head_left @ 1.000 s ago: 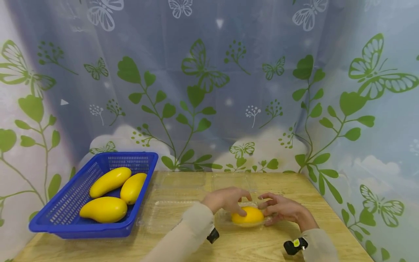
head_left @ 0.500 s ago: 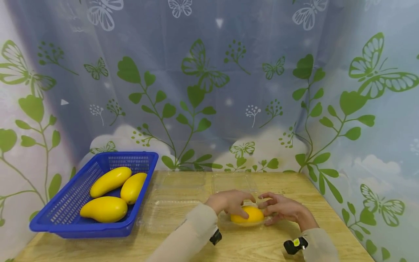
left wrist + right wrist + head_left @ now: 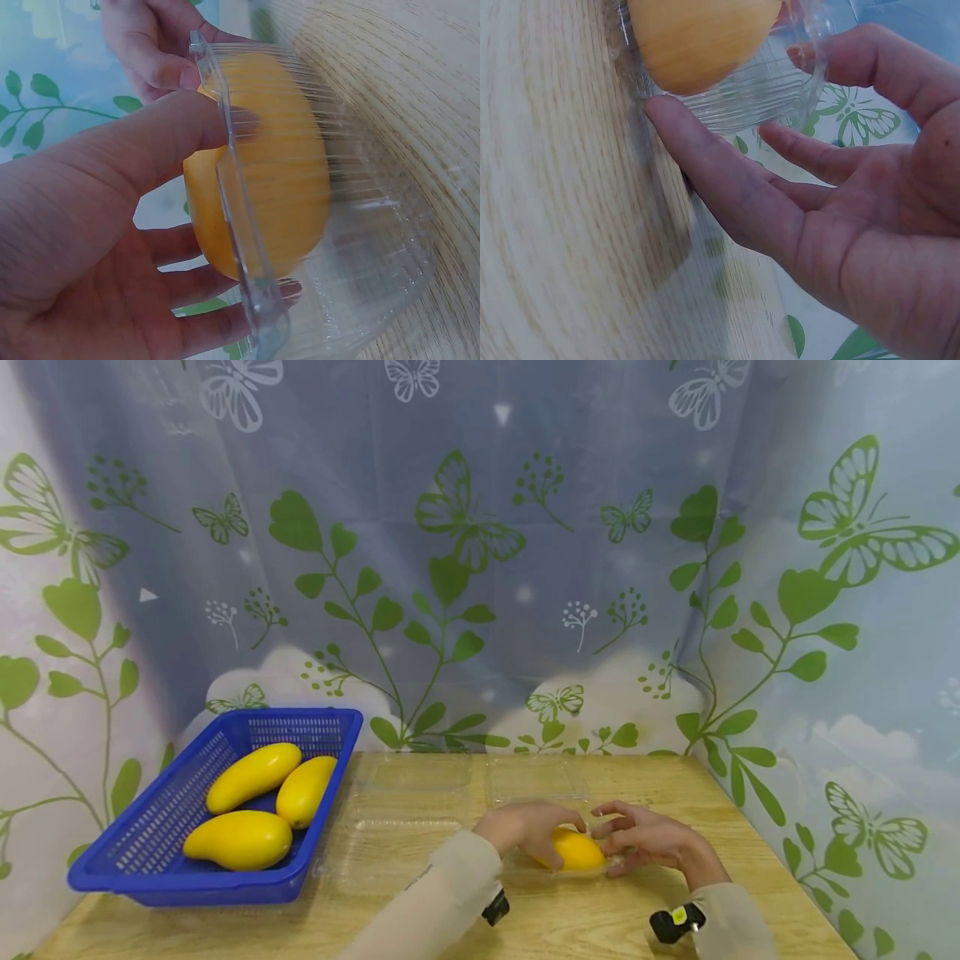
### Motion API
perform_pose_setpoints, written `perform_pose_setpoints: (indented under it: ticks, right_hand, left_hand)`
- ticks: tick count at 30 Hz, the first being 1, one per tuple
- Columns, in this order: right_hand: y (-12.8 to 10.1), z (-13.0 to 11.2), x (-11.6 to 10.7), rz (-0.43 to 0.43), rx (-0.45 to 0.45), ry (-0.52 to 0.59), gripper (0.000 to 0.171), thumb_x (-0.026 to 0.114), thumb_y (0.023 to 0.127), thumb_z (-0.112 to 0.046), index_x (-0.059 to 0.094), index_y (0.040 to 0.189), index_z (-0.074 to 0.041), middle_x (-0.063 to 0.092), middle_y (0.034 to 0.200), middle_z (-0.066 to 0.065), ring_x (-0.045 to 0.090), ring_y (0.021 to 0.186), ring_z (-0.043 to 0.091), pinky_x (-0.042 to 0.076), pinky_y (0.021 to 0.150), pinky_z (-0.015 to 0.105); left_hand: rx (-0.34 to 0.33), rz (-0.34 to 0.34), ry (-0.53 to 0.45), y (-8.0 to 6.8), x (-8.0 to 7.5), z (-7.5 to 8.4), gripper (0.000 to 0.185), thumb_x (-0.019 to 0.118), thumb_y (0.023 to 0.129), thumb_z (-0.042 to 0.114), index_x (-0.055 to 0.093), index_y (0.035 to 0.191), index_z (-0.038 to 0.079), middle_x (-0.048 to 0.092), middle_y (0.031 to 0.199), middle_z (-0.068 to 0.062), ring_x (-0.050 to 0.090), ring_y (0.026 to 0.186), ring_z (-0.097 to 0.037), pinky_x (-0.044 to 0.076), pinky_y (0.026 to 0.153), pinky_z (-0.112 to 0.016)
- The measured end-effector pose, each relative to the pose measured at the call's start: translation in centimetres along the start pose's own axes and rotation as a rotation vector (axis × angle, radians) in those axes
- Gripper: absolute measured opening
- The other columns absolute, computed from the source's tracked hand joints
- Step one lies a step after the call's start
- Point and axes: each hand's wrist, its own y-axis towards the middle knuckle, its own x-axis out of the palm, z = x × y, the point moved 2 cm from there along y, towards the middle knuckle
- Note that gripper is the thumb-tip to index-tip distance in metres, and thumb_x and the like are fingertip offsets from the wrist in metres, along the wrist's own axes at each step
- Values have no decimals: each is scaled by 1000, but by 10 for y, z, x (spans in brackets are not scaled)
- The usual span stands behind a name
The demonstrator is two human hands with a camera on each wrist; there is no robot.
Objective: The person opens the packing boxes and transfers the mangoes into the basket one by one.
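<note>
A yellow mango (image 3: 579, 850) lies in a clear plastic container (image 3: 367, 255) at the right of the table. My left hand (image 3: 527, 828) reaches over the rim and grips the mango, its thumb on the near side and its fingers on the far side. At the container's right end, my right hand (image 3: 651, 841) holds the plastic. In the right wrist view its thumb (image 3: 705, 154) lies against the container low down, with a finger over the rim. Part of the mango is hidden by my left hand.
A blue basket (image 3: 202, 881) on the left contains several items, among them a long mango (image 3: 238, 841). More clear plastic containers (image 3: 397, 852) stand on the wooden table (image 3: 555, 927) between basket and hands. A patterned curtain hangs behind.
My left hand has shifted slightly to the right and lower over the mango, covering more of its left end. My right hand has stayed in place.
</note>
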Motion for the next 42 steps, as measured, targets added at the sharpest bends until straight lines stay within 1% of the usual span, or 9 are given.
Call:
perform_pose_setpoints:
  ticks: [6, 8, 18, 21, 27, 32, 34, 39, 42]
  right_hand:
    - [0, -1, 2, 0, 3, 2, 72, 60, 98, -4, 16, 154, 8, 38, 150, 36, 69, 106, 23, 64, 87, 45]
    - [0, -1, 2, 1, 5, 3, 72, 60, 98, -4, 17, 155, 8, 38, 150, 36, 69, 105, 23, 64, 87, 45]
    - [0, -2, 1, -6, 5, -2, 75, 60, 98, -6, 13, 155, 8, 38, 149, 35, 68, 107, 23, 63, 89, 45]
    - [-1, -2, 1, 4, 4, 1, 75, 60, 98, -5, 13, 156, 8, 39, 148, 35, 68, 107, 24, 63, 89, 46]
    - [-1, -1, 2, 13, 3, 10, 75, 60, 98, -5, 14, 156, 8, 40, 147, 35, 69, 108, 25, 63, 89, 47]
    - [-1, -1, 2, 13, 3, 12, 75, 59, 98, -5, 13, 156, 9, 42, 147, 34, 68, 110, 26, 63, 89, 47]
    - [-1, -1, 2, 14, 5, 8, 75, 59, 98, -5, 13, 156, 9, 42, 146, 33, 67, 111, 26, 63, 89, 47]
    - [0, -2, 2, 18, 9, -2, 74, 59, 99, -5, 15, 156, 8, 44, 145, 31, 65, 111, 27, 63, 89, 46]
    - [-1, -3, 2, 18, 10, 0, 73, 60, 99, -5, 15, 155, 7, 46, 143, 29, 65, 110, 27, 63, 88, 46]
  left_hand:
    - [31, 9, 12, -1, 0, 1, 52, 82, 89, 24, 61, 135, 34, 63, 141, 8, 61, 118, -10, 53, 95, -31]
    - [39, 13, 19, -1, 0, 2, 51, 82, 89, 24, 61, 135, 33, 63, 140, 8, 62, 117, -10, 53, 95, -31]
    - [54, 12, 27, 0, -1, -1, 50, 83, 89, 25, 61, 133, 33, 62, 143, 9, 61, 122, -11, 53, 99, -32]
    - [60, 13, 25, -1, -3, -2, 50, 83, 89, 25, 61, 133, 33, 62, 143, 8, 61, 123, -11, 53, 100, -33]
    - [96, 13, 1, -3, -6, -6, 49, 82, 89, 23, 62, 134, 29, 63, 141, 4, 61, 121, -12, 53, 100, -31]
    - [93, 21, -8, -7, -9, -9, 49, 82, 90, 24, 61, 134, 28, 61, 145, 3, 60, 126, -13, 52, 102, -32]
    - [83, 29, -17, -10, -11, -11, 48, 82, 90, 24, 62, 134, 29, 62, 144, 4, 61, 123, -13, 52, 100, -32]
    - [58, 43, -39, -15, -15, -15, 44, 82, 90, 24, 64, 130, 30, 64, 137, 6, 60, 109, -9, 51, 92, -29]
    - [58, 53, -43, -18, -16, -17, 44, 82, 90, 25, 64, 129, 31, 64, 137, 6, 59, 106, -8, 51, 91, -29]
